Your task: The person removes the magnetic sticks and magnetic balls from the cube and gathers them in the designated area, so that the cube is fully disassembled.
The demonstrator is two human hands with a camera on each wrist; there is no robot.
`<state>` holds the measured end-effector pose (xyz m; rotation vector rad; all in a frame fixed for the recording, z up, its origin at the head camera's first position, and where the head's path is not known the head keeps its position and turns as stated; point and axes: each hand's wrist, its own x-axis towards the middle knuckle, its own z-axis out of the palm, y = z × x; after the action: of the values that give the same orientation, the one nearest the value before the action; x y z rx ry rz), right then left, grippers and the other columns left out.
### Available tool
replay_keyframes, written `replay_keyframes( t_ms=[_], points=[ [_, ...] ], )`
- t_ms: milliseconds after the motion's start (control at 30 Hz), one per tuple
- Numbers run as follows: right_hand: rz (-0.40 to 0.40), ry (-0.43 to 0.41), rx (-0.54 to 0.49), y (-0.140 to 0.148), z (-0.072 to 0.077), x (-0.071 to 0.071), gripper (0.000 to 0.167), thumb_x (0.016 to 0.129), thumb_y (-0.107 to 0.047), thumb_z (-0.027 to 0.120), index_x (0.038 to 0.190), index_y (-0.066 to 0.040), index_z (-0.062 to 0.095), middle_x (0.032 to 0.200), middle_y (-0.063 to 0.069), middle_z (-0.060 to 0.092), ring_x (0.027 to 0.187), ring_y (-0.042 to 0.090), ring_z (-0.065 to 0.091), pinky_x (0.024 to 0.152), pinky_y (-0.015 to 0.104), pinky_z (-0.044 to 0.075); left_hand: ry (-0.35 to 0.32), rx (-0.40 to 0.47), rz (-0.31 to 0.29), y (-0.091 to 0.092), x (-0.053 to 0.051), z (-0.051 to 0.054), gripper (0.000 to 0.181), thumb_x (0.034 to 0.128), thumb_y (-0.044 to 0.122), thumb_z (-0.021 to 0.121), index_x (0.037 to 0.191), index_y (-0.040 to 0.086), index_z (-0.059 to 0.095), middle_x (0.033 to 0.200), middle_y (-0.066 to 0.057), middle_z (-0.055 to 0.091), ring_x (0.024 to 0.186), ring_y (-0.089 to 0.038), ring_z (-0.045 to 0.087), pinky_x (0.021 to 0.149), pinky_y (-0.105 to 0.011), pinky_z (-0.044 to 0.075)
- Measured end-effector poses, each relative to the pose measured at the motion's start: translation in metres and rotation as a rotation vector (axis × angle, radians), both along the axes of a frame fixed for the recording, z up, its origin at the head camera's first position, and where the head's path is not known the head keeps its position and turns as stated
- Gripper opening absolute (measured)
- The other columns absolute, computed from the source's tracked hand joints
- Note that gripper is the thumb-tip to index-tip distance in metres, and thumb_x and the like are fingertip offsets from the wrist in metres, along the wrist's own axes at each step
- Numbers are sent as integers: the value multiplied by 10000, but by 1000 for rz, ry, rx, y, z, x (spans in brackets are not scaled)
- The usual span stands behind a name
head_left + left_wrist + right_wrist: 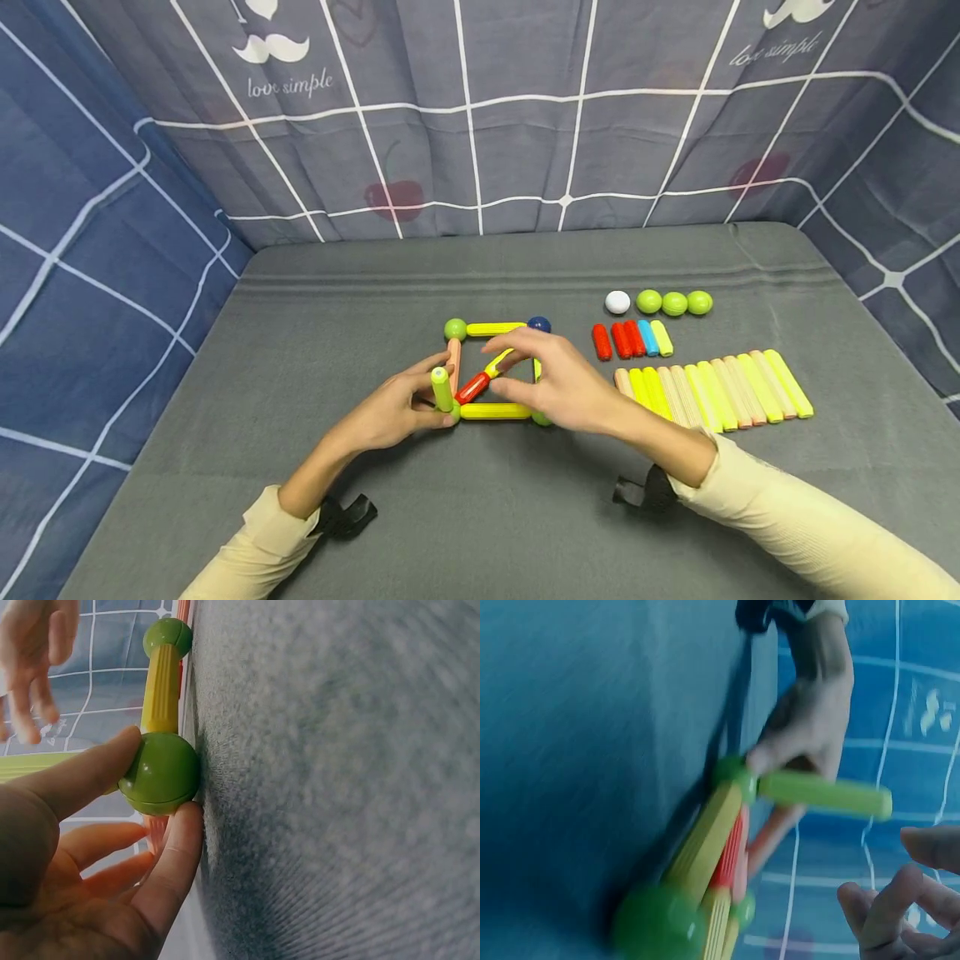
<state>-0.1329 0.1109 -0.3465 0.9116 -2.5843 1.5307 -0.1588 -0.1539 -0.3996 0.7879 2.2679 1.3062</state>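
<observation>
Left hand (393, 412) pinches corner ball (160, 774), rod (442, 389) standing on it; right hand (562, 383) loose above frame (495, 412), gripping nothing. Best brace corner ball firmly, lest rod tip.

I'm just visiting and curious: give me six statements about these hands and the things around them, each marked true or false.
1. The left hand pinches a green ball. True.
2. The right hand grips a blue stick. False: the right hand holds nothing.
3. A lime stick stands up from the pinched ball. True.
4. The frame has only green corner balls. False: the far right ball of the frame is dark blue.
5. In the head view, a white ball lies left of three loose green balls. True.
6. The loose short sticks are all red. False: one is blue.
</observation>
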Motion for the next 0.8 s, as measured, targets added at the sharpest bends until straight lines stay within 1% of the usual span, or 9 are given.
replay_keyframes(
  t_ms=[67,133,233,333,400,500,600,767,800],
  points=[
    [75,4,-12,-15,-1,0,364,875,-85,750,1227,-74,656,1189,6,654,984,150,661,856,417,523,-5,15,0,-1,0,-1,509,861,125,784,1326,30,598,1553,-87,333,1009,-187,641,820,-312,542],
    [140,12,-20,-28,-2,-1,367,890,-71,726,1247,-66,639,1183,15,648,1000,133,647,849,405,534,-1,26,-9,-1,0,-1,580,862,119,783,1388,43,550,1524,-57,375,1011,-177,642,821,-321,545],
    [193,15,-26,-41,-3,-3,363,898,-54,707,1254,-60,634,1160,29,643,1000,108,621,807,394,550,5,18,-15,0,0,-1,483,872,131,775,1319,62,606,1411,-48,475,991,-171,634,817,-313,545],
    [215,14,-35,-48,-6,-6,331,896,-28,699,1222,-68,656,1103,1,659,974,102,608,791,386,551,8,16,-20,-1,0,-1,379,875,121,769,1231,51,661,1436,-55,453,1036,-191,613,836,-311,542],
    [199,29,-30,-46,-8,-7,297,887,-21,713,1177,-76,679,1085,-11,670,956,90,604,794,382,546,6,6,-15,0,0,0,467,879,130,767,1314,49,617,1479,-50,418,1046,-202,606,839,-307,537],
    [178,57,-42,-38,-13,-7,225,872,1,727,1069,-104,701,1024,-17,689,933,81,619,817,389,534,3,-9,-14,0,0,1,658,881,128,765,1455,22,460,1592,-75,262,1084,-230,605,857,-305,531],
    [129,44,-35,-25,-19,-6,175,869,-4,735,988,-125,694,957,-41,689,906,87,629,817,398,531,0,-38,-4,1,0,1,751,882,143,764,1492,-18,355,1605,-124,224,1073,-230,612,856,-293,527],
    [52,-69,-1,-5,-28,-1,141,890,-46,725,1003,-127,703,971,-51,690,900,136,638,609,349,549,-5,-59,14,1,1,2,776,867,143,780,1489,-32,350,1608,-104,223,1055,-202,614,859,-283,526],
    [38,-79,7,-3,-29,0,141,892,-54,724,1009,-130,706,979,-50,690,904,140,637,600,340,544,-5,-60,15,0,1,1,776,867,141,781,1488,-36,350,1608,-107,222,1055,-203,614,860,-284,526]
  ],
)
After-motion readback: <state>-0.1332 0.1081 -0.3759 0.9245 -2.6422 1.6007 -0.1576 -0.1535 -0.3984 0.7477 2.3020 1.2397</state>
